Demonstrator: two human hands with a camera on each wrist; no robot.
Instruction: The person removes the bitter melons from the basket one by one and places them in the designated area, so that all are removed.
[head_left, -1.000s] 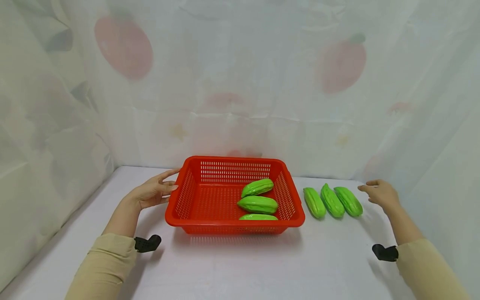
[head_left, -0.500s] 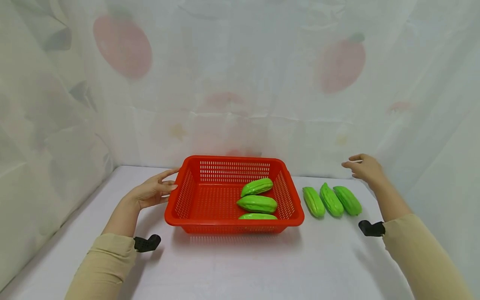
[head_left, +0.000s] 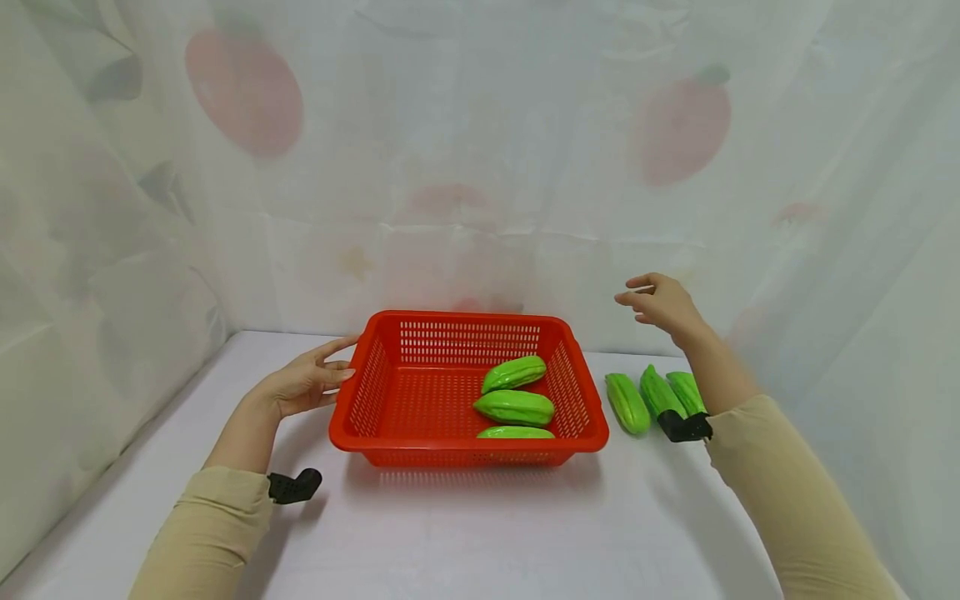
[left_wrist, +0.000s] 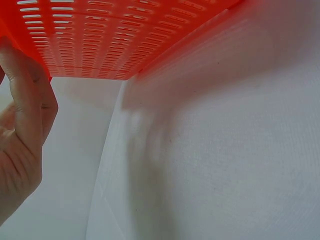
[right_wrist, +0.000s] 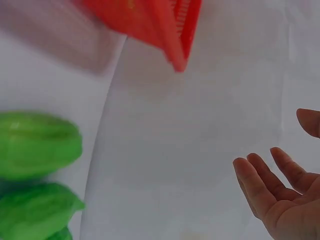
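The left hand [head_left: 303, 385] touches the left rim of a red plastic basket [head_left: 465, 446], its fingers spread against the outer side. In the left wrist view that hand [left_wrist: 22, 115] is at the left edge, beside the slotted basket wall [left_wrist: 100, 37]. The right hand [head_left: 663, 307] hangs in the air, fingers apart and holding nothing, above and behind the green ridged gourds [head_left: 627, 405] right of the basket. Its empty palm and fingers [right_wrist: 282, 195] show in the right wrist view. Several similar green gourds [head_left: 515, 408] lie in the basket's right half; the nearest is partly hidden by the front rim.
A white-covered table [head_left: 480, 533] bears everything. Behind it hangs a pale curtain [head_left: 480, 167] with faded fruit prints. The right forearm and its black wrist camera [head_left: 686, 427] partly cover the two rightmost gourds outside the basket.
The right hand has moved left and upward, from beside the rightmost gourd to above the row. The left hand, the basket and the gourds stay in place.
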